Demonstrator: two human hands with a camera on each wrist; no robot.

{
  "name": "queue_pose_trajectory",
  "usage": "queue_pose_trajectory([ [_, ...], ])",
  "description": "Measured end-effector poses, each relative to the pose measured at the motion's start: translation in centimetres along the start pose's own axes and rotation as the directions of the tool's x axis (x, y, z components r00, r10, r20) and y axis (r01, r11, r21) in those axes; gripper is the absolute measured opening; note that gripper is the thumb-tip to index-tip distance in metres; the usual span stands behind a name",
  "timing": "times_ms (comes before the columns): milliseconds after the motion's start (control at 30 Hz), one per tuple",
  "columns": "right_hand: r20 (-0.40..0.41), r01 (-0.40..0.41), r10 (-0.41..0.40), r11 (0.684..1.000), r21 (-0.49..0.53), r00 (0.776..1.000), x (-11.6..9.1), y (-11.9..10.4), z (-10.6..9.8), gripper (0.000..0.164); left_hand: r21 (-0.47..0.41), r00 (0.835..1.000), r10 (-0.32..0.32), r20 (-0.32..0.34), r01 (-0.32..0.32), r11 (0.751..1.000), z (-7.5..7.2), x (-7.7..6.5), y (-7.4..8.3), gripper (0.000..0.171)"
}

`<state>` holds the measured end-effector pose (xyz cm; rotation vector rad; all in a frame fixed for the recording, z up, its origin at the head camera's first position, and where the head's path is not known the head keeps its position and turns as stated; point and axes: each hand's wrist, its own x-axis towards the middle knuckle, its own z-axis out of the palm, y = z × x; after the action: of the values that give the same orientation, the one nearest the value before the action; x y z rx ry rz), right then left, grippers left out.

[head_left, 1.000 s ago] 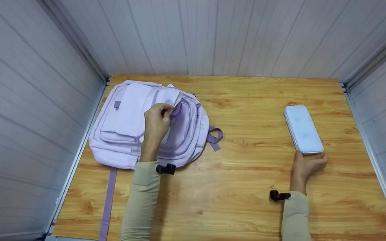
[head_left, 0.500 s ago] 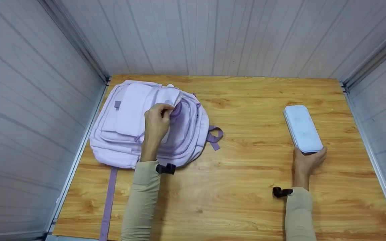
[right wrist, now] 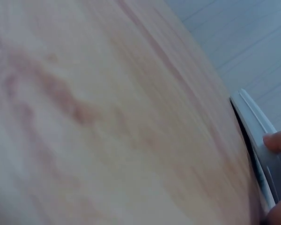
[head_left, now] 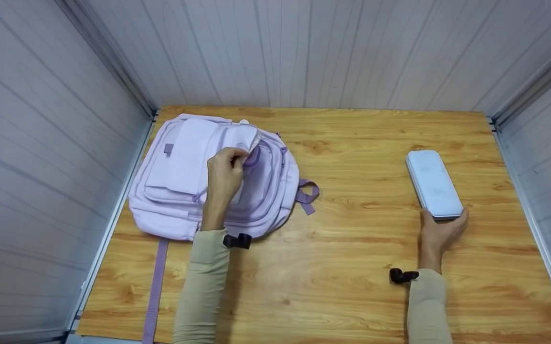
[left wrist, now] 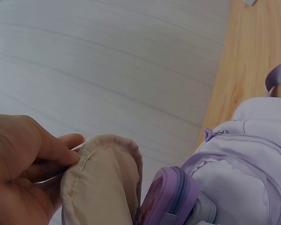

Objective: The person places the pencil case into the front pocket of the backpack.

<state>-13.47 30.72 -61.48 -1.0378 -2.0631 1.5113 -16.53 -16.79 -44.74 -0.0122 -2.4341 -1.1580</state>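
Note:
A lilac backpack point(head_left: 180, 162) lies on the wooden table at the left, its pocket unzipped. With thumb and fingers my left hand point(head_left: 225, 177) pinches the edge of the pocket flap point(left wrist: 105, 180), holding it lifted so the beige lining shows in the left wrist view. Inside the opening is a purple zippered case point(left wrist: 166, 194). Over on the right, my right hand point(head_left: 440, 234) grips the near end of a pale blue oblong pencil case point(head_left: 433, 181), thumb on its left side and fingers on its right. The right wrist view catches the thumb point(right wrist: 277, 141) against the case's side.
Pale panel walls point(head_left: 333, 52) enclose the table point(head_left: 352, 267) at the back and both sides. A purple strap point(head_left: 155, 291) runs from the backpack toward the front edge. Another short strap loop point(head_left: 308, 192) sticks out on the backpack's right.
My right hand has moved slightly forward and closed its fingers around the pencil case's near end. The left hand keeps its pinch on the flap, unmoved.

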Motion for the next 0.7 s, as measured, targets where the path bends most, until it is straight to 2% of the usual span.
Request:
queue_pose_trajectory([
  [267,0.034,-0.081,0.078,0.991,0.11,0.996,-0.05,-0.32,-0.47,0.099,0.01,1.0,0.003,-0.007,-0.003,1.0,0.08,-0.06,-0.04,0.011],
  [700,0.034,-0.144,0.141,0.985,0.092,0.989,-0.2,-0.47,-0.57,0.098,0.01,1.0,0.0,0.005,0.0,1.0,0.02,-0.02,-0.07,0.013],
])
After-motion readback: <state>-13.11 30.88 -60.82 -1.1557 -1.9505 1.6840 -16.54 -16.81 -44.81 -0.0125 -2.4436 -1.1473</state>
